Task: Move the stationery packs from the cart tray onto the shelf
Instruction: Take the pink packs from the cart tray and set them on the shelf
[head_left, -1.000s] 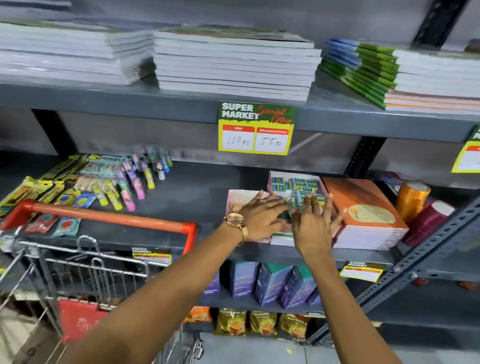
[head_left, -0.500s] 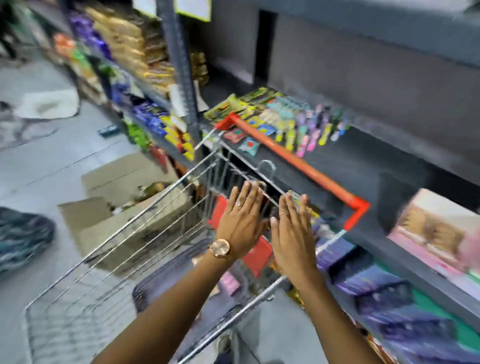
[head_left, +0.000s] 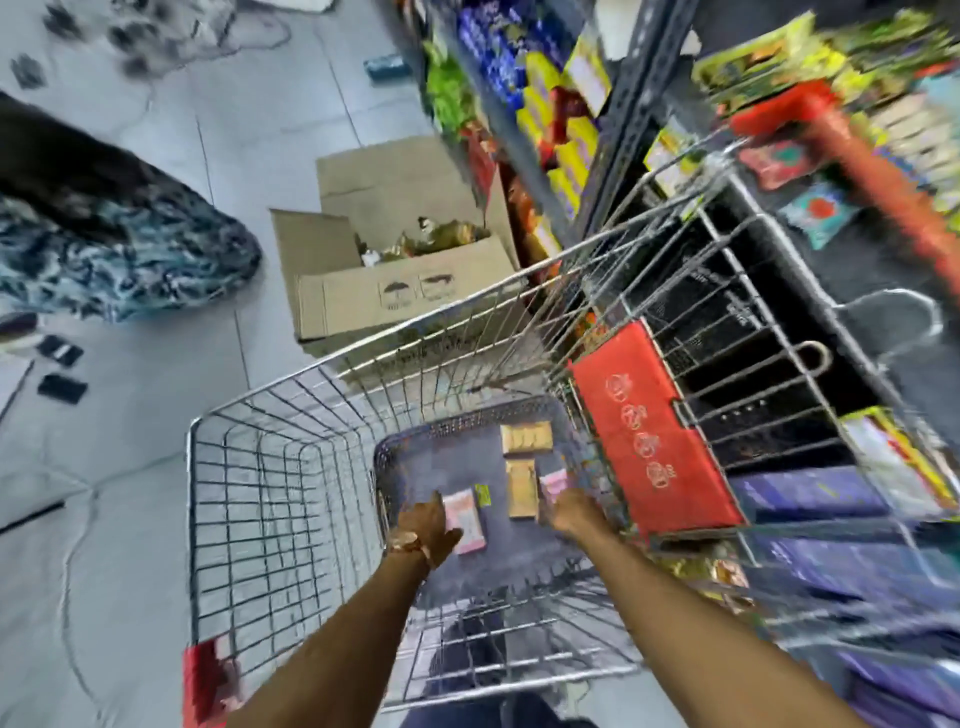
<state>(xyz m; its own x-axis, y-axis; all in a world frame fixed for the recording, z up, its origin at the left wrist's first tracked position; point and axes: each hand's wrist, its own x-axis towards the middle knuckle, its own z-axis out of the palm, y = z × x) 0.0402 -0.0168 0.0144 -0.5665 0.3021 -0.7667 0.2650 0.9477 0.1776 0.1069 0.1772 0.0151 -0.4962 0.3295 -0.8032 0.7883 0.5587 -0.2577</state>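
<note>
Having left the shelf, both arms now reach into the cart tray (head_left: 415, 462): left hand (head_left: 428, 525) touching a pink pack (head_left: 467, 522), right hand (head_left: 571, 512) beside tan packs (head_left: 521, 488); grips unclear.

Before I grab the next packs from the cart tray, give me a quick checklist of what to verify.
1. Packs left in the dark blue plastic tray: ok, several.
2. Left hand at the pink flat pack: ok, touching its edge.
3. Right hand at the small pink pack: ok, but grip cannot tell.
4. Tan cardboard packs within reach: ok, between the hands.
5. Shelf space free: cannot tell, blurred.
</note>
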